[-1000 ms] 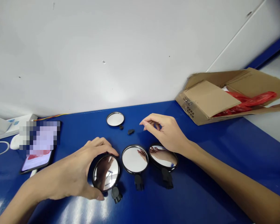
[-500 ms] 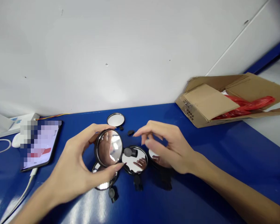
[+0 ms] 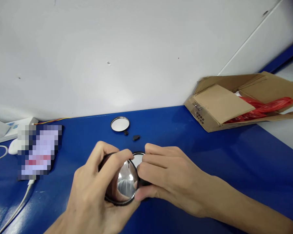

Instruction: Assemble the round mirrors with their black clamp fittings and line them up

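Note:
My left hand is wrapped around the rim of a round black-rimmed mirror, its reflective face tilted toward me. At the mirror's right edge, my right hand has its fingers closed around the black mount that sticks out from the side; most of that mount is covered by the fingers. Behind the hands, part of another round mirror shows on the table. Any other mirrors under the hands are hidden.
Farther back on the blue table lie a round mirror, a small black ring and a small black piece. At left is a phone with a white cable. An open cardboard box with red plastic stands at right.
My right hand has come left and down and closed on the mount of the held mirror. My left hand has lowered the mirror, moved it slightly right, and wrapped its fingers over it.

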### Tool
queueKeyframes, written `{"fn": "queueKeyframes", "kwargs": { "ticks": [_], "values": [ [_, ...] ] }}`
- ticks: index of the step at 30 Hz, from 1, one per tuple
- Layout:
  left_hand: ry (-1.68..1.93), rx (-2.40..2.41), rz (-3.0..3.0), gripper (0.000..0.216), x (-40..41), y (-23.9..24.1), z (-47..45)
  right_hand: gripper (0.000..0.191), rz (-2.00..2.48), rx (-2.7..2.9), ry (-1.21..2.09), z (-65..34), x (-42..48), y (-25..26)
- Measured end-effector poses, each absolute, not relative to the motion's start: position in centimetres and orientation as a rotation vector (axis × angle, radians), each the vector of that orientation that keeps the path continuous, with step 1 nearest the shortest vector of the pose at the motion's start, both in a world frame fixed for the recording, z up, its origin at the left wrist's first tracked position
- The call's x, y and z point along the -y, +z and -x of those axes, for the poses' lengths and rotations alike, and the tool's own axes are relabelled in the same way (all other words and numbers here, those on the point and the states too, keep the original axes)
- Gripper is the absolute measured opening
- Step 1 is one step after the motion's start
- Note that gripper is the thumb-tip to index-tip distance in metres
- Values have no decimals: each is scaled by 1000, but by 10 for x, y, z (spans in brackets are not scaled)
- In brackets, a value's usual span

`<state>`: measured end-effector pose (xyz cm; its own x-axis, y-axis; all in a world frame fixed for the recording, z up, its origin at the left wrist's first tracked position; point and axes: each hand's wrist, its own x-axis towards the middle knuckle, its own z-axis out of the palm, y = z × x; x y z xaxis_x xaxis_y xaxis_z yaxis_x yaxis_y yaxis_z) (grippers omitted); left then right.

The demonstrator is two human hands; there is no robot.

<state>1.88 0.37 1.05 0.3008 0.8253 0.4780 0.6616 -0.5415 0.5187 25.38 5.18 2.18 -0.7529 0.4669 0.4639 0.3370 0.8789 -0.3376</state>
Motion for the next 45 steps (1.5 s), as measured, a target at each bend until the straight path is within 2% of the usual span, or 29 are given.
{"fn": "queueKeyframes", "kwargs": {
  "ticks": [3, 5, 8, 11, 13, 18, 21, 28, 35, 45],
  "values": [
    [914, -1207, -2285, 58, -4, 17, -15, 42, 530, 2559, 589, -259, -51, 29],
    [751, -1109, -2224, 65, -6, 21, -9, 29, 488, 2546, 854, -262, -53, 34],
    [577, -1013, -2127, 59, -9, 25, -1, 10, 403, 2470, 1249, -266, -56, 41],
    [669, -977, -2025, 53, -14, 24, 1, 29, 448, 2347, 1408, -269, -60, 45],
    [799, -1017, -1995, 47, -18, 21, 1, 37, 631, 2218, 1355, -272, -65, 43],
    [976, -1260, -2006, 32, -27, 13, -2, 32, 1199, 2041, 922, -282, -91, 15],
    [997, -1358, -1978, 27, -27, 11, -3, 32, 1327, 2055, 881, -287, -106, -6],
    [966, -1443, -1955, 29, -27, 9, 0, 22, 1290, 1915, 1121, -284, -116, -23],
    [953, -1537, -2009, 30, -32, 1, 3, 18, 1311, 2039, 959, -281, -118, -23],
    [953, -1538, -1987, 29, -34, 1, 1, 10, 1218, 2059, 1025, -280, -119, -26]
  ]
}}
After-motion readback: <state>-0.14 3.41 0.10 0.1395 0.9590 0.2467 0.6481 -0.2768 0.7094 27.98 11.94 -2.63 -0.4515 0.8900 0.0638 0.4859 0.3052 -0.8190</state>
